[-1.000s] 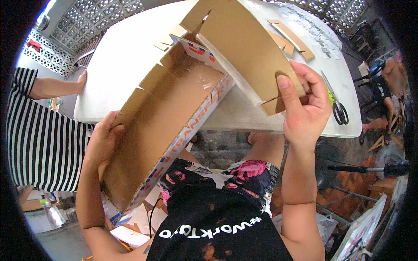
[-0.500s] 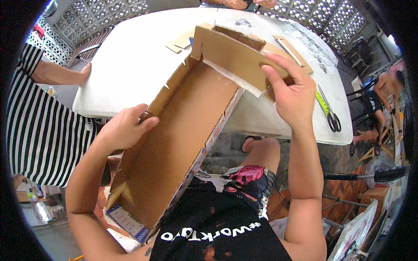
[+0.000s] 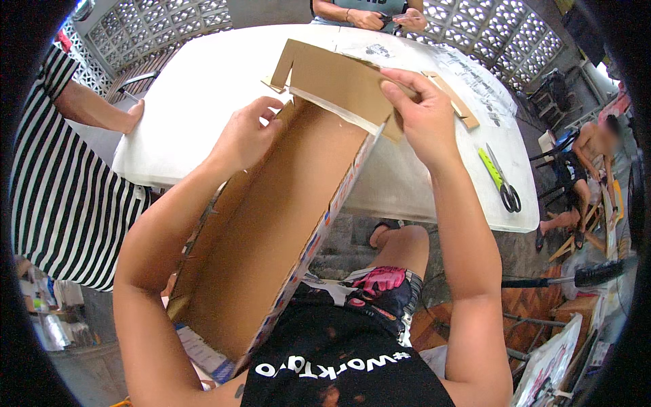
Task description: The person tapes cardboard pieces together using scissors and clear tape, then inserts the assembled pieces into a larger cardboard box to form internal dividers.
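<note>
A long, open cardboard box (image 3: 291, 197) slants from the person's lap to over the edge of a white table (image 3: 183, 102). Orange and blue print runs along its right outer wall; white lettering crosses the person's black shirt (image 3: 298, 325). The right hand (image 3: 426, 115), raised, pinches a brown cardboard panel (image 3: 336, 81) at the box's far end between thumb and fingers. The left hand (image 3: 249, 136) curls by the far left corner, thumb and fingertips slightly apart; whether it grips the wall cannot be told.

Black shirt (image 3: 339, 346), white lettering (image 3: 332, 368); pink-patterned shorts (image 3: 381, 290).
</note>
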Demonstrator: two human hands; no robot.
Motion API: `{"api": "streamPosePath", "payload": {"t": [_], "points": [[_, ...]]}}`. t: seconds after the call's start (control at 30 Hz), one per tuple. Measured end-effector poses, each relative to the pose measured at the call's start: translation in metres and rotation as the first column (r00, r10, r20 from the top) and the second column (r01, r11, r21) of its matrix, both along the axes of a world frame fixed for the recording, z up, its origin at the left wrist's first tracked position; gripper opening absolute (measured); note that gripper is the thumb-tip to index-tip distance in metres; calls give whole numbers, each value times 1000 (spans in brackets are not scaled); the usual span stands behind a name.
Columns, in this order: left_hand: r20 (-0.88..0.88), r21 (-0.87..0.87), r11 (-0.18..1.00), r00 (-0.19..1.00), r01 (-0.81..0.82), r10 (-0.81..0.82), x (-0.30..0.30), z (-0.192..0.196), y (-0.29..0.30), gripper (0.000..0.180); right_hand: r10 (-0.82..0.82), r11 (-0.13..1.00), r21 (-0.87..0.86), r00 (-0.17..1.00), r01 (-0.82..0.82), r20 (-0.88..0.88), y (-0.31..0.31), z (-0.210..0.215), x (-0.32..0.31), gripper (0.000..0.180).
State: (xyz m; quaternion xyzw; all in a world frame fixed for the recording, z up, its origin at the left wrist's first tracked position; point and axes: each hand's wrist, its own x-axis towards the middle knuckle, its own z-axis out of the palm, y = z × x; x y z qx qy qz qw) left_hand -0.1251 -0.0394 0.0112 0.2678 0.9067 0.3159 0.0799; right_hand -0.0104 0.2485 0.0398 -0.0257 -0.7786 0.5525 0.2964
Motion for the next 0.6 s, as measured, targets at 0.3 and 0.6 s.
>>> {"api": "streamPosePath", "payload": {"t": [0.3,0.6], "points": [[163,494,869,985,-30,-59,-33,-9,3,61,38,986,162,997,-48,64,9,-2,-27,23],[232,520,848,973,-108,-18,-60,-19,34,27,26,971,239,1000,-23,-8,3,3,-33,26]]}}
